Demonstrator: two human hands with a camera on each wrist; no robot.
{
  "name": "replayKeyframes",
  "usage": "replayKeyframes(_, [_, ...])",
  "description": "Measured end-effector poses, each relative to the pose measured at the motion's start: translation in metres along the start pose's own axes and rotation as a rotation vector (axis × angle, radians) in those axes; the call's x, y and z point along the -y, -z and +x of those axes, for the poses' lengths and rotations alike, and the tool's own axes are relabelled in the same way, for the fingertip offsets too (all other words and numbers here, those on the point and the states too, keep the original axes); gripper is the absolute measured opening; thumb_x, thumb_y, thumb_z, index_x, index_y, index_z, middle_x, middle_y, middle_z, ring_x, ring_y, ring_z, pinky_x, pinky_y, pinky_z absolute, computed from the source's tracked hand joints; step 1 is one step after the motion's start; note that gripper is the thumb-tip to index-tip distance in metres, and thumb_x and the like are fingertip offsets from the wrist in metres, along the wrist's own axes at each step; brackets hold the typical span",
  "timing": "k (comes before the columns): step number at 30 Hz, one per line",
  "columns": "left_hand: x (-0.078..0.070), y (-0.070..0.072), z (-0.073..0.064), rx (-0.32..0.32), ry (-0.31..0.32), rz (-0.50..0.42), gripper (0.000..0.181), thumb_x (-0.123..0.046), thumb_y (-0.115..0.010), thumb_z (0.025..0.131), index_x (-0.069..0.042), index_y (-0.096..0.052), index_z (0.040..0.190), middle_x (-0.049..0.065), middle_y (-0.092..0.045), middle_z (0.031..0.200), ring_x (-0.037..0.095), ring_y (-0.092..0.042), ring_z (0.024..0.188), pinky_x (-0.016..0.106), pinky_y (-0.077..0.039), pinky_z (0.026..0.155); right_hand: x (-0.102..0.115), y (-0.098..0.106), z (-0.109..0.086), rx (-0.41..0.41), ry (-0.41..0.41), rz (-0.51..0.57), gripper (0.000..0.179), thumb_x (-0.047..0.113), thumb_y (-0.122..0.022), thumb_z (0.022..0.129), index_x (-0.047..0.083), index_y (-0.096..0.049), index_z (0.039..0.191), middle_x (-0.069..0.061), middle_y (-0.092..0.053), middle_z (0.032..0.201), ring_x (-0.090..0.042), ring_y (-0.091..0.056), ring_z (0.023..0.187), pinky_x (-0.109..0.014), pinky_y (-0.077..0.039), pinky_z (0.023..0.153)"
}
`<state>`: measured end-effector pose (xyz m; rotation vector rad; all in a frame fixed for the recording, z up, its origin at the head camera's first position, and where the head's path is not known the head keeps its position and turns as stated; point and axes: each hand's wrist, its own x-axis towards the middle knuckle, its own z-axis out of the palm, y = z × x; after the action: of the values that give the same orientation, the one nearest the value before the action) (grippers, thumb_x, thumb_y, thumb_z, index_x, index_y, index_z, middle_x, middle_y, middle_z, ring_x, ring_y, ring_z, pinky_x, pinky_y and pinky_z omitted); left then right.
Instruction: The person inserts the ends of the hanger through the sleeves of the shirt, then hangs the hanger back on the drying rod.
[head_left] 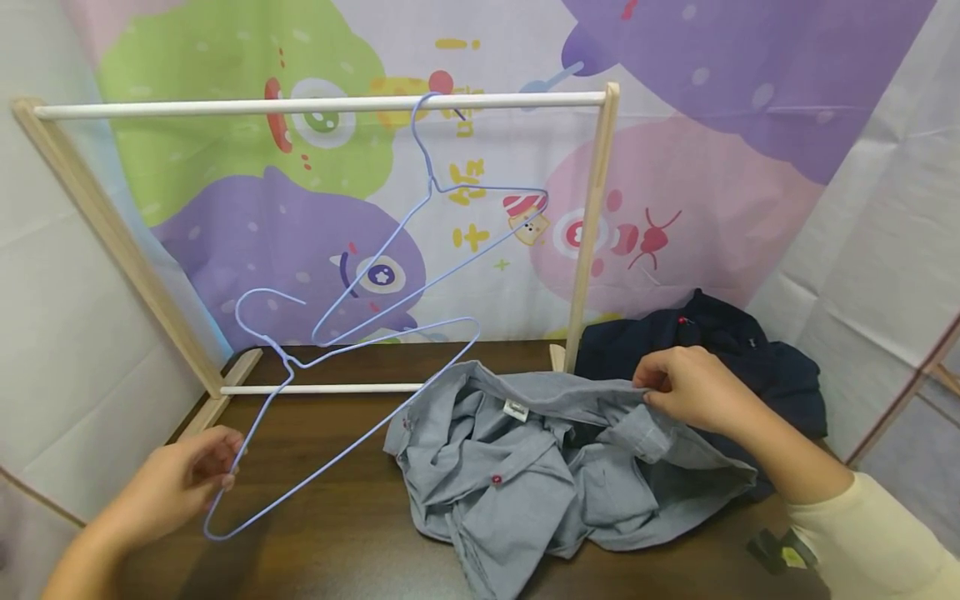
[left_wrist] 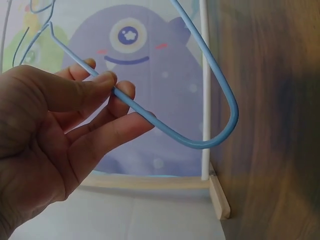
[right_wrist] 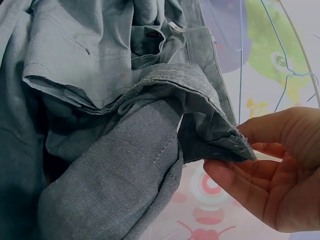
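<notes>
In the head view my left hand (head_left: 183, 477) pinches the lower left side of a light blue wire clothes hanger (head_left: 352, 446), its hook up and its body tilted. Thumb and fingertips (left_wrist: 106, 80) meet on the wire in the left wrist view. My right hand (head_left: 693, 390) grips the upper edge of a crumpled grey garment (head_left: 517, 500) and raises that edge. A small white label (head_left: 516, 409) and a red button (head_left: 497, 479) show on the cloth. In the right wrist view the thumb and fingers (right_wrist: 260, 127) hold a folded corner of it.
A second blue wire hanger (head_left: 420, 287) hangs from the white rail (head_left: 315, 105) of a wooden rack (head_left: 592, 225). Behind my right hand lies a dark navy garment (head_left: 787, 375). A cartoon-print cloth (head_left: 480, 167) covers the back; the table (head_left: 322, 533) is brown wood.
</notes>
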<state>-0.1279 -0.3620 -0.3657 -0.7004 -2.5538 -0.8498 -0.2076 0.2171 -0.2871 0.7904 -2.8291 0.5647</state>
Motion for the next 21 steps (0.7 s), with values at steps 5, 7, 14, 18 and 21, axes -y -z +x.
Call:
replayKeyframes(5, [-0.007, -0.001, 0.003, -0.021, -0.065, 0.032, 0.049, 0.023, -0.072, 0.064, -0.008, -0.059, 0.099, -0.017, -0.059, 0.08, -0.001, -0.06, 0.068, 0.014, -0.047, 0.054, -0.001, 0.0, -0.001, -0.008, 0.007, 0.001, 0.014, -0.004, -0.073, 0.078, 0.009, -0.072, 0.084, 0.005, -0.066, 0.074, -0.01, -0.06, 0.067, -0.034, -0.051, 0.059])
replayKeyframes(7, [-0.011, -0.001, 0.006, -0.021, -0.09, 0.06, 0.05, 0.022, -0.074, 0.063, -0.01, -0.059, 0.099, -0.017, -0.059, 0.081, -0.001, -0.06, 0.069, 0.013, -0.047, 0.057, -0.001, 0.0, -0.001, -0.012, 0.01, 0.001, 0.014, -0.004, -0.073, 0.078, 0.009, -0.071, 0.084, 0.005, -0.066, 0.074, -0.01, -0.06, 0.067, -0.034, -0.051, 0.059])
replayKeyframes(14, [-0.025, -0.003, 0.015, -0.032, -0.159, 0.102, 0.052, 0.022, -0.075, 0.061, -0.011, -0.061, 0.099, -0.016, -0.058, 0.084, 0.0, -0.06, 0.07, 0.011, -0.046, 0.061, -0.001, -0.002, -0.002, -0.019, -0.003, 0.014, 0.013, -0.002, -0.073, 0.078, 0.01, -0.071, 0.082, 0.007, -0.064, 0.071, -0.008, -0.057, 0.064, -0.032, -0.048, 0.057])
replayKeyframes(18, [-0.03, -0.004, 0.02, -0.042, -0.176, 0.125, 0.052, 0.021, -0.076, 0.061, -0.012, -0.061, 0.098, -0.014, -0.059, 0.085, -0.001, -0.06, 0.07, 0.01, -0.045, 0.063, -0.002, -0.003, -0.003, -0.025, -0.018, 0.025, 0.013, -0.001, -0.073, 0.078, 0.01, -0.071, 0.082, 0.007, -0.063, 0.071, -0.008, -0.056, 0.063, -0.032, -0.047, 0.057])
replayKeyframes(21, [-0.034, -0.004, 0.024, -0.04, -0.184, 0.134, 0.051, 0.02, -0.076, 0.061, -0.012, -0.062, 0.098, -0.012, -0.06, 0.085, -0.001, -0.06, 0.071, 0.01, -0.046, 0.064, -0.002, -0.003, -0.003, -0.033, -0.017, 0.026, 0.013, -0.001, -0.073, 0.078, 0.011, -0.071, 0.082, 0.007, -0.063, 0.071, -0.008, -0.056, 0.064, -0.032, -0.047, 0.057])
